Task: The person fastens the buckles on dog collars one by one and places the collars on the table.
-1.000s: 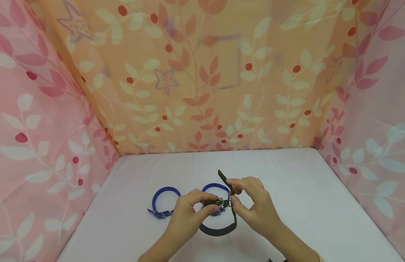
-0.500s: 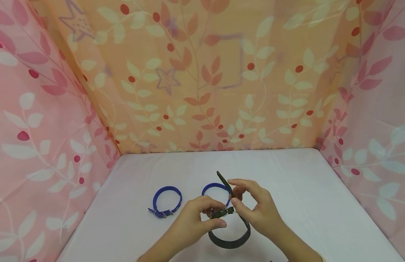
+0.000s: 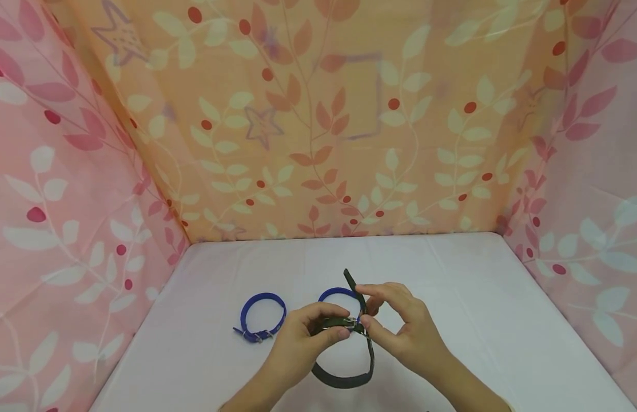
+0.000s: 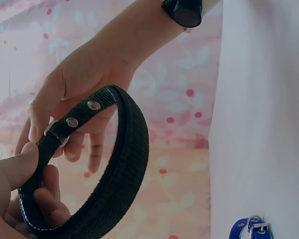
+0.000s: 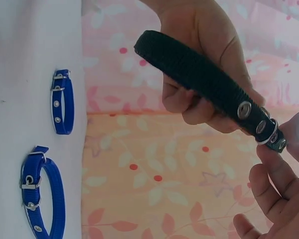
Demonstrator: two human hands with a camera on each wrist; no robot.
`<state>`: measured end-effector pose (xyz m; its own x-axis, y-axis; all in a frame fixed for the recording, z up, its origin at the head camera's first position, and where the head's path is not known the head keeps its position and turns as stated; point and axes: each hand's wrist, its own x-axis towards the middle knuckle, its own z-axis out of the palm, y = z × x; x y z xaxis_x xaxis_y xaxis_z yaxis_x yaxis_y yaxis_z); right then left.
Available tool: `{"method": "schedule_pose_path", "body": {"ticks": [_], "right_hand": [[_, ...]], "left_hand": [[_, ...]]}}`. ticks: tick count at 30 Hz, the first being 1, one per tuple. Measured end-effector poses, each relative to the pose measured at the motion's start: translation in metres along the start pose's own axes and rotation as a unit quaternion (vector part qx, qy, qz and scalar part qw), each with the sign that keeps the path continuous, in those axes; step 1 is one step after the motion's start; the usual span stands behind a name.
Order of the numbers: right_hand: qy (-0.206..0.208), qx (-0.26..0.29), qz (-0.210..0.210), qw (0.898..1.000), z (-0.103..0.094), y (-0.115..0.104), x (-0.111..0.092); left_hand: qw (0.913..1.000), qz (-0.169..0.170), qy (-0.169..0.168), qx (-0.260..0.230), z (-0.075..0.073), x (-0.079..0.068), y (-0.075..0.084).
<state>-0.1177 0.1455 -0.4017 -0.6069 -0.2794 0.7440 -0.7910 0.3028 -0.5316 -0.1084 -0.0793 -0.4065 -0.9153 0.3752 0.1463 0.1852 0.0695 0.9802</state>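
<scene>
A black dog collar [image 3: 344, 380] hangs as a loop between both hands, raised over the table. My left hand [image 3: 300, 337] pinches it by the buckle [image 3: 352, 323] between thumb and fingers. My right hand [image 3: 411, 323] pinches the strap just past the buckle, and the free strap end [image 3: 348, 279] sticks up by its forefinger. In the right wrist view, metal eyelets [image 5: 244, 109] run along the collar [image 5: 194, 69], and a metal loop [image 5: 265, 133] encircles it near the right fingertips. The left wrist view shows the round of the collar [image 4: 134, 159] from inside.
Two buckled blue collars lie on the white table [image 3: 205, 366]: one blue collar [image 3: 264, 296] left of the hands, the other blue collar [image 3: 335, 291] behind them, partly hidden. Leaf-patterned cloth walls [image 3: 318, 171] enclose the table at the back and sides.
The black collar swung right and down, then came back left. The left hand's pinch shifted along the buckle end. Both blue collars stay put.
</scene>
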Motion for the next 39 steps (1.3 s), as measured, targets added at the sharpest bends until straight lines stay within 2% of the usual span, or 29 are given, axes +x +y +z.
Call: {"method": "schedule_pose_path", "body": {"ticks": [7,15,22,26,32,34,36,39], "right_hand": [[-0.007,0.003,-0.01,1.0,0.001,-0.003,0.0],[0.016,-0.005,-0.061,0.998,0.001,-0.001,0.002],[0.012,0.002,-0.043,0.999,0.001,-0.001,0.0],[0.025,0.021,-0.063,0.998,0.003,0.0,0.0],[0.053,0.061,-0.092,0.992,0.007,-0.001,0.0],[0.062,0.071,-0.078,0.993,0.006,-0.003,0.0],[0.071,0.078,-0.052,0.993,0.005,-0.004,0.0],[0.076,0.087,-0.015,0.993,0.003,-0.005,0.0]], "left_hand": [[0.9996,0.001,0.014,-0.023,0.004,0.0,0.001],[0.9956,0.027,0.064,-0.063,0.008,-0.003,0.004],[0.9903,0.083,0.105,-0.037,0.012,-0.005,-0.001],[0.9811,0.137,0.136,-0.015,0.014,-0.006,-0.004],[0.9551,0.241,0.17,0.023,0.017,-0.007,-0.008],[0.9479,0.264,0.177,0.023,0.018,-0.007,-0.009],[0.9443,0.275,0.18,0.018,0.018,-0.006,-0.009],[0.9456,0.272,0.178,0.002,0.017,-0.006,-0.01]]}}
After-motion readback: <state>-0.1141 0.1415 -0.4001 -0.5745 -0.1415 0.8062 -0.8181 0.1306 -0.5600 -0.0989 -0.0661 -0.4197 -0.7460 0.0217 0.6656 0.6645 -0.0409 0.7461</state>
